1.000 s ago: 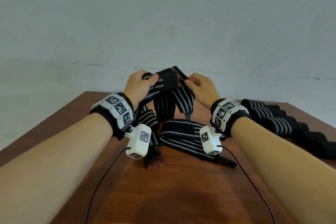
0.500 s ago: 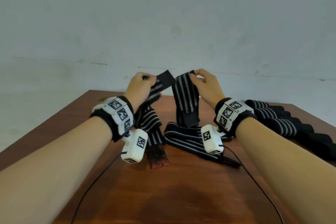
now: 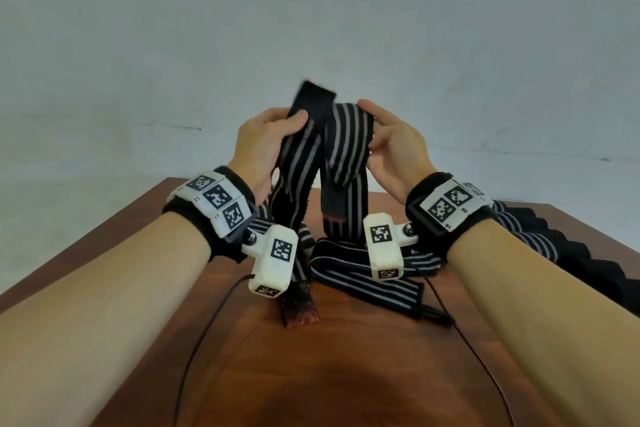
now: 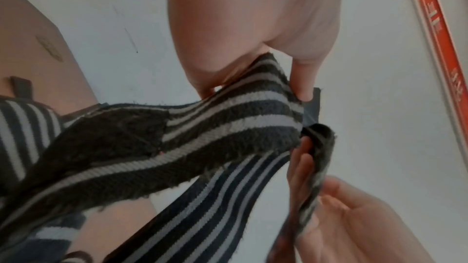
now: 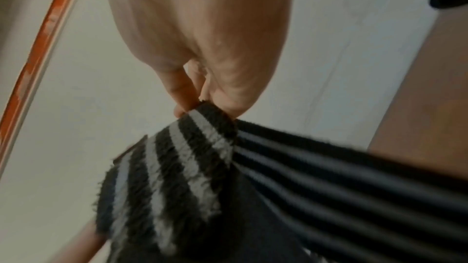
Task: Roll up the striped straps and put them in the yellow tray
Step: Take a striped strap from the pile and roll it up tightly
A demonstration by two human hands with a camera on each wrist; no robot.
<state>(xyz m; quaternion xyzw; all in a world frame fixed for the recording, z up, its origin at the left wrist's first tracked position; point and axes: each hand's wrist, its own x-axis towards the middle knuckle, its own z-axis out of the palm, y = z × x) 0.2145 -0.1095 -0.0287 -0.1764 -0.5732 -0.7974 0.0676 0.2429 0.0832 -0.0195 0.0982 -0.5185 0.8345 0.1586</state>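
Both hands are holding one striped strap (image 3: 341, 149) raised above the counter (image 3: 346, 374). The left hand (image 3: 265, 146) is pinching the black end in a closed grip; the right hand (image 3: 394, 152) is pinching the folded striped part. Another strap (image 3: 363, 282) is lying flat below; rolled straps (image 3: 540, 239) are sitting at right.

Both hands, left (image 3: 266, 142) and right (image 3: 394, 152), raised, pinching.

one strap (image 3: 363, 279) lies on the table (image 3: 346, 374), rolled straps (image 3: 540, 236) to its right.
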